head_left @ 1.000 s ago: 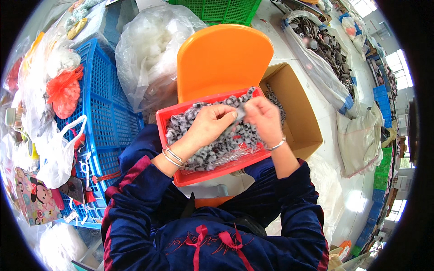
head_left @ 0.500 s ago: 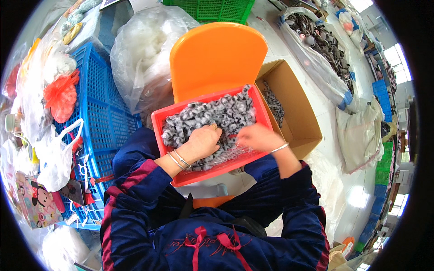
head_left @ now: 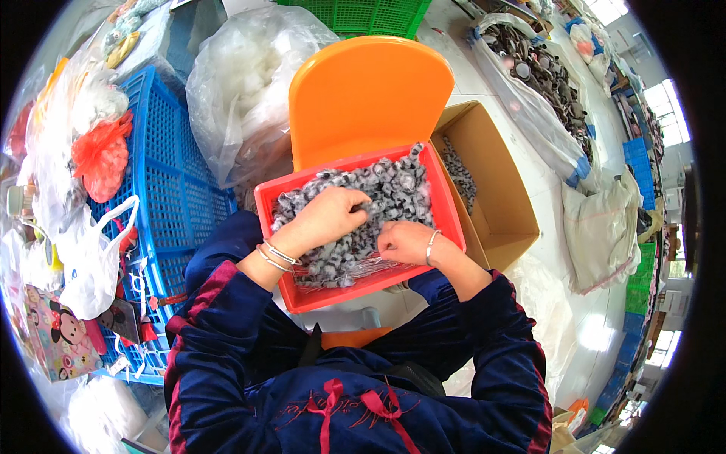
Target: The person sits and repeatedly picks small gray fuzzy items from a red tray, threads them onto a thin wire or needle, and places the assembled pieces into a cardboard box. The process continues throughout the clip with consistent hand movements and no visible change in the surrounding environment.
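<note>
Plush pieces [head_left: 401, 181]: short, fuzzy, curled tufts banded grey and black, heaped across the tray at the centre of the frame.
Red tray [head_left: 448, 198]: smooth, rigid plastic, rectangular, set aslant; thin, pale, glossy strands [head_left: 355, 271] lie along its lower side, beside the heap.
Left hand [head_left: 329, 218]: over the middle of the heap, fingers bent, thumb near the forefinger; cannot tell whether its grip has a tuft.
Right hand [head_left: 408, 242]: above the strands in the tray's lower right, fingertips gathered; cannot tell what, if anything, its grip pinches.
Cardboard box [head_left: 503, 174]: brown, open, stiff-walled, right of the tray; more banded tufts inside.
Clear bag [head_left: 219, 129]: thin, crinkled plastic full of white fluff, upper left of the frame.
Blue crate [head_left: 178, 174]: perforated hard plastic, left of the frame.
</note>
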Demonstrator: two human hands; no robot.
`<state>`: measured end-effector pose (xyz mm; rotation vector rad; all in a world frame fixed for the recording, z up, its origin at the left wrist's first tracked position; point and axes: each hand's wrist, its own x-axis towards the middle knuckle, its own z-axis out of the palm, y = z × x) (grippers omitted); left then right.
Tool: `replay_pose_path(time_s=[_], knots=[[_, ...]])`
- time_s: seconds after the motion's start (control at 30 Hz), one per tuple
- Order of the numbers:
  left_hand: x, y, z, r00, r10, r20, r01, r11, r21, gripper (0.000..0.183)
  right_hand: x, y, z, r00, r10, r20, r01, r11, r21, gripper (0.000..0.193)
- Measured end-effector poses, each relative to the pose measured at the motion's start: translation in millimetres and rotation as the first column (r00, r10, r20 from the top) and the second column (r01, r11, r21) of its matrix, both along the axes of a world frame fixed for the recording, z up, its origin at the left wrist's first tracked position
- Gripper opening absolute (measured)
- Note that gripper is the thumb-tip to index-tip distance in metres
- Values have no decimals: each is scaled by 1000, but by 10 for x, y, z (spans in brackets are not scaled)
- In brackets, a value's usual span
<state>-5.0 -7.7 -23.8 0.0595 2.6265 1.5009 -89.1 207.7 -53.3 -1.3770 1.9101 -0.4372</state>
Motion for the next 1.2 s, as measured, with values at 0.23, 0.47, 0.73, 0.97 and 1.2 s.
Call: replay_pose_path(time_s=[0.23, 0.47, 0.73, 0.97, 1.2], knots=[[-17, -121, 232, 968, -13, 249, -92, 910, 405, 29, -254, -3, 482, 873, -326, 363, 292, 945, 147, 13], [-12, -140, 373, 953, 0, 303, -155, 861, 485, 33, -409, 116, 656, 815, -302, 495, 313, 948, 63, 20], [-41, -144, 199, 986, 86, 141, -142, 879, 454, 24, -430, 207, 878, 617, -306, 725, 418, 908, 27, 15], [-25, -93, 365, 956, 40, 291, -202, 808, 553, 24, -383, 119, 775, 617, -293, 730, 634, 736, -240, 11], [-42, -145, 351, 965, 138, 223, -256, 679, 689, 23, -273, -31, 656, 287, -495, 820, 822, 567, 54, 19]])
